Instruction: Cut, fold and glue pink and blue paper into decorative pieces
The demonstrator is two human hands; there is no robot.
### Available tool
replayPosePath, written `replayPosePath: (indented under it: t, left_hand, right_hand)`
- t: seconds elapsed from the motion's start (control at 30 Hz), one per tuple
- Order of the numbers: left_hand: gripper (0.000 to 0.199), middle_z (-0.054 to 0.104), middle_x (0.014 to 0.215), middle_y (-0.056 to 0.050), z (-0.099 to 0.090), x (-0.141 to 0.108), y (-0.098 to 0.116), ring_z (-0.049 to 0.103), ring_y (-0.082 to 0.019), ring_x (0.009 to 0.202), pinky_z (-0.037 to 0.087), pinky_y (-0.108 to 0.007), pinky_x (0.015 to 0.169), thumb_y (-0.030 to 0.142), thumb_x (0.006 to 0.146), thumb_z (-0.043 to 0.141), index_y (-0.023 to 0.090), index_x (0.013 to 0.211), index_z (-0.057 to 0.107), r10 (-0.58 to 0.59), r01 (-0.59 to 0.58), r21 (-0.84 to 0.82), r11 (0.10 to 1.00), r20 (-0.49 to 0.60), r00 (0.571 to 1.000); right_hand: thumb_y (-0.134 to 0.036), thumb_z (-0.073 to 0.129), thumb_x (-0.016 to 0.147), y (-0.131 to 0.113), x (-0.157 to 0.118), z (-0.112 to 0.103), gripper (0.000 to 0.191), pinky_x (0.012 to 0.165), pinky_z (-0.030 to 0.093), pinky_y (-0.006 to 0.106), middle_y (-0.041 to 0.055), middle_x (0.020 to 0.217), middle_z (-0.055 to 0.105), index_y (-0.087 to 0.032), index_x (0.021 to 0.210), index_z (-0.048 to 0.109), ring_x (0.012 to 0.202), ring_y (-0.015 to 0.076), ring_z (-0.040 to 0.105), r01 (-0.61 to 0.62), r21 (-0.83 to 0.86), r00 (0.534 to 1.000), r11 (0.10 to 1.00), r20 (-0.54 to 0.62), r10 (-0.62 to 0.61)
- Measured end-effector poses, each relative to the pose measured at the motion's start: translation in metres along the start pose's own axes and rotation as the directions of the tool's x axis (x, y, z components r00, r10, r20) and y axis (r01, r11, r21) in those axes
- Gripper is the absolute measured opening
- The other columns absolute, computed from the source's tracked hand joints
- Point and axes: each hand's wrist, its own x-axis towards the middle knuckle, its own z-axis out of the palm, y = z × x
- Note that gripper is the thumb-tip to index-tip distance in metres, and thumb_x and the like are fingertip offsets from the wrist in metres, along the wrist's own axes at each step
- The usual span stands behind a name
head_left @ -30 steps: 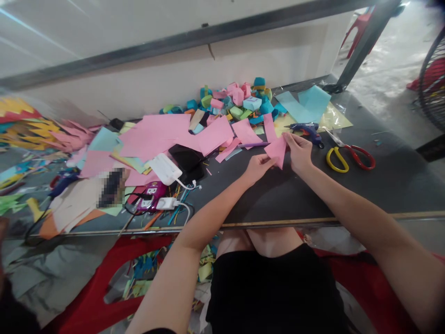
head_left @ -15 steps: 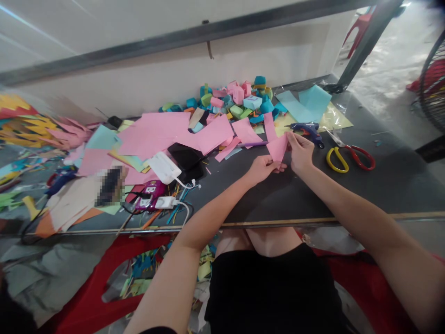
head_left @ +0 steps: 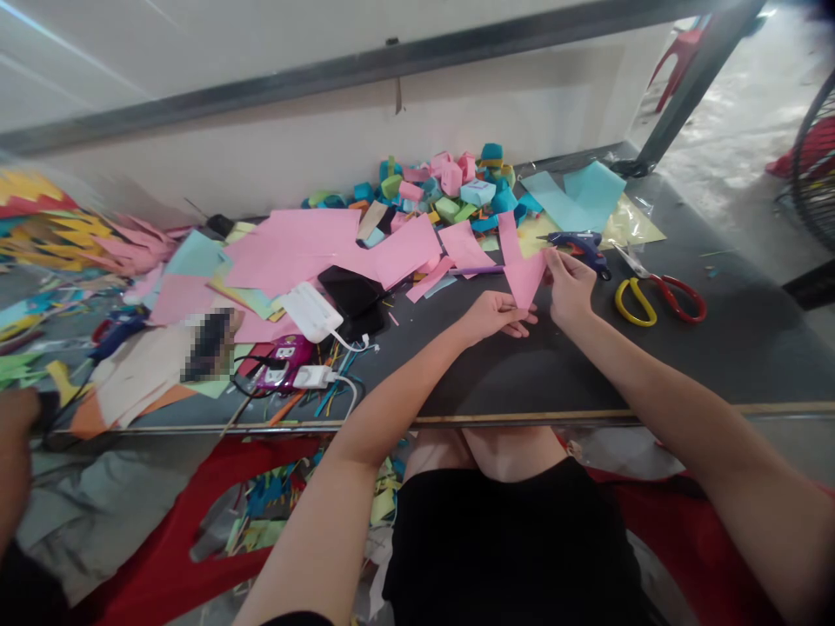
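Note:
A small piece of pink paper (head_left: pixel 524 280), tapering to a point toward me, is held just above the dark tabletop. My right hand (head_left: pixel 570 283) pinches its right corner between thumb and fingertips. At the lower tip, my left hand (head_left: pixel 497 316) has its thumb over the paper and its fingers underneath, partly spread. A pink strip (head_left: pixel 507 228) rises behind the piece; whether the two are joined I cannot tell. Just beyond my right hand lies a blue glue gun (head_left: pixel 577 243). Scissors (head_left: pixel 656 287) with one yellow and one red handle rest to the right.
Folded paper pieces (head_left: pixel 450 178) are heaped against the wall. Large pink sheets (head_left: pixel 293 248), a black phone (head_left: pixel 352 294), a white power bank (head_left: pixel 311 311) and a purple power strip (head_left: pixel 287 356) lie leftward. Another person's arm (head_left: pixel 14 461) is at the left edge. A fan (head_left: pixel 815 165) stands right.
Another person's arm has come in at the left edge. My hands keep hold of the pink paper, with my left fingers slightly lower against it. The view has shifted a little.

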Motion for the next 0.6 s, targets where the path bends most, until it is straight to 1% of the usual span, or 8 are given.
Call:
replayPosePath:
  t: [0.13,0.2,0.27,0.33,0.37,0.47,0.53,0.6]
  left_hand:
    - [0.018,0.083,0.102,-0.014,-0.004,0.002,0.001,0.067,-0.005,0.050,0.055,-0.017,0.053,0.017,0.096,0.069,0.008,0.110,0.076,0.014,-0.014,0.008,1.000,-0.074,0.997]
    - [0.020,0.083,0.101,-0.013,-0.007,0.004,-0.001,0.066,-0.005,0.049,0.054,-0.017,0.053,0.021,0.099,0.067,0.008,0.111,0.076,0.025,-0.025,0.000,1.000,-0.149,0.989]
    - [0.021,0.083,0.104,-0.013,-0.011,0.008,-0.003,0.066,-0.004,0.052,0.053,-0.016,0.054,0.023,0.101,0.065,0.009,0.111,0.076,0.042,-0.046,-0.010,0.999,-0.223,0.974]
    - [0.022,0.083,0.106,-0.013,-0.015,0.010,-0.004,0.068,-0.004,0.055,0.053,-0.015,0.056,0.024,0.101,0.064,0.009,0.111,0.076,0.061,-0.071,-0.026,0.997,-0.275,0.959]
    - [0.021,0.083,0.107,-0.013,-0.016,0.010,-0.004,0.069,-0.004,0.056,0.053,-0.015,0.056,0.023,0.101,0.063,0.009,0.111,0.076,0.069,-0.083,-0.036,0.996,-0.289,0.955]
    - [0.018,0.083,0.105,-0.013,-0.015,0.010,-0.004,0.070,-0.006,0.056,0.052,-0.015,0.054,0.020,0.101,0.062,0.009,0.107,0.076,0.083,-0.105,-0.063,0.992,-0.291,0.953]
    - [0.018,0.083,0.104,-0.012,-0.014,0.009,-0.004,0.069,-0.006,0.055,0.052,-0.016,0.053,0.019,0.101,0.062,0.009,0.104,0.076,0.086,-0.116,-0.086,0.990,-0.290,0.953]
    - [0.017,0.084,0.102,-0.012,-0.013,0.009,-0.003,0.069,-0.006,0.054,0.052,-0.016,0.053,0.020,0.101,0.062,0.009,0.103,0.075,0.088,-0.128,-0.117,0.985,-0.298,0.950]
  right_hand:
    - [-0.069,0.081,0.072,0.002,0.006,-0.006,0.048,0.050,0.039,0.027,-0.0029,0.061,0.056,-0.021,0.073,0.073,0.053,0.0096,0.046,0.005,0.040,1.000,0.999,-0.027,-0.003]
    - [-0.067,0.082,0.071,0.004,0.009,-0.007,0.047,0.050,0.041,0.027,-0.0020,0.063,0.059,-0.021,0.075,0.073,0.055,0.0107,0.052,-0.021,0.070,0.999,0.997,-0.033,0.024]
    - [-0.067,0.083,0.069,0.004,0.011,-0.007,0.048,0.051,0.045,0.026,0.0004,0.072,0.067,-0.022,0.081,0.075,0.061,0.0129,0.060,-0.075,0.096,0.997,0.992,0.005,0.075]
    - [-0.067,0.085,0.066,0.003,0.008,-0.004,0.050,0.053,0.049,0.026,0.0031,0.084,0.074,-0.023,0.087,0.076,0.068,0.0151,0.067,-0.148,0.089,0.984,0.985,0.116,0.138]
    - [-0.066,0.087,0.064,0.002,0.006,-0.002,0.051,0.055,0.050,0.026,0.0039,0.088,0.076,-0.023,0.088,0.076,0.071,0.0156,0.069,-0.182,0.068,0.967,0.981,0.191,0.166]
    - [-0.063,0.093,0.056,0.001,-0.003,0.003,0.051,0.064,0.055,0.027,0.0038,0.083,0.077,-0.022,0.081,0.075,0.072,0.0158,0.069,-0.221,-0.005,0.895,0.975,0.397,0.204]
    - [-0.065,0.092,0.055,0.001,-0.008,0.005,0.051,0.070,0.057,0.029,0.0037,0.077,0.075,-0.021,0.074,0.074,0.073,0.0169,0.069,-0.224,0.000,0.861,0.975,0.468,0.198]
    - [-0.074,0.087,0.058,-0.001,-0.011,0.005,0.056,0.075,0.059,0.031,0.0051,0.078,0.075,-0.021,0.072,0.074,0.077,0.0192,0.072,-0.246,0.021,0.834,0.969,0.514,0.200]
